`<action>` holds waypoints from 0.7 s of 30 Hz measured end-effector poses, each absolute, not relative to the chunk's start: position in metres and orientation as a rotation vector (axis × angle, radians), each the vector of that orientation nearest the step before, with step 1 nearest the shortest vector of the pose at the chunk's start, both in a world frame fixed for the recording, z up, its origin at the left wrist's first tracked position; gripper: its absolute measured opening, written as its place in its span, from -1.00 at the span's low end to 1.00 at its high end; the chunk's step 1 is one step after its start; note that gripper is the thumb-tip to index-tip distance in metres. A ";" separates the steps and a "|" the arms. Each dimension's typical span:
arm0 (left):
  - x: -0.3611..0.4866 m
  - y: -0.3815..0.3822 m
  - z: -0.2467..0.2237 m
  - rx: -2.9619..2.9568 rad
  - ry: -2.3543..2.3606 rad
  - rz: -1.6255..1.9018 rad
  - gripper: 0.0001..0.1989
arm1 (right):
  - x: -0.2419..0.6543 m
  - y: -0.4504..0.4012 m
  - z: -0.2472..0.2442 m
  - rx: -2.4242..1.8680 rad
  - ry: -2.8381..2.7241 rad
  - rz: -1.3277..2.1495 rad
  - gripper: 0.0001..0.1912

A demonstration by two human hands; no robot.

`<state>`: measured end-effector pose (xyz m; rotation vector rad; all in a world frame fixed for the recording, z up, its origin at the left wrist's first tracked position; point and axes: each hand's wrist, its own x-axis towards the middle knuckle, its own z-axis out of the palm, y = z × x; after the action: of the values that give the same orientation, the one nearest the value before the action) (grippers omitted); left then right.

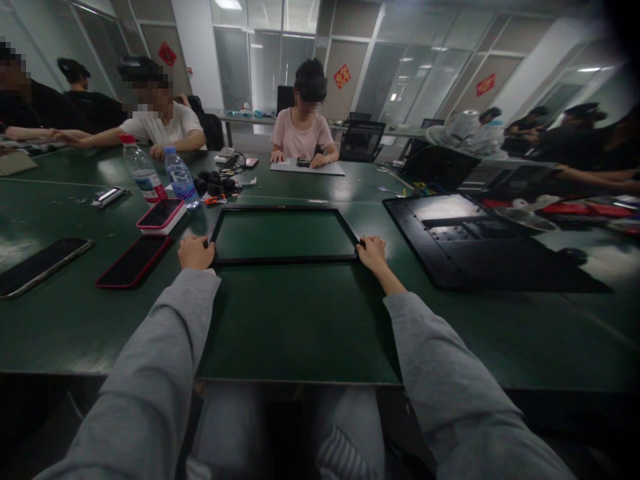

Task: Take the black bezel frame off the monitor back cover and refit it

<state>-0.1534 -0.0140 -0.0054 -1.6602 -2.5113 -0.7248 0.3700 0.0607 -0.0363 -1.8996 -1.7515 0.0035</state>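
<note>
Both grey-sleeved arms [160, 340] reach forward over the green table [300, 327]. The left hand [196, 253] and right hand [373, 253] curl their fingers closed around opposite sides of a black rectangular frame [285, 260]; whether it touches the table cannot be told.

Free gap between frame [285, 260] and panel [467, 250]
</note>
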 end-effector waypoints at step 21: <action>-0.125 -0.037 0.036 -1.508 -2.220 -1.288 -0.41 | 0.344 0.021 0.015 -1.583 -1.471 -0.267 -0.41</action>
<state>-0.1247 -0.0365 0.0356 -1.5078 -2.2200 -1.2878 0.3436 0.0208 0.0147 -1.5826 -1.4705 -0.2671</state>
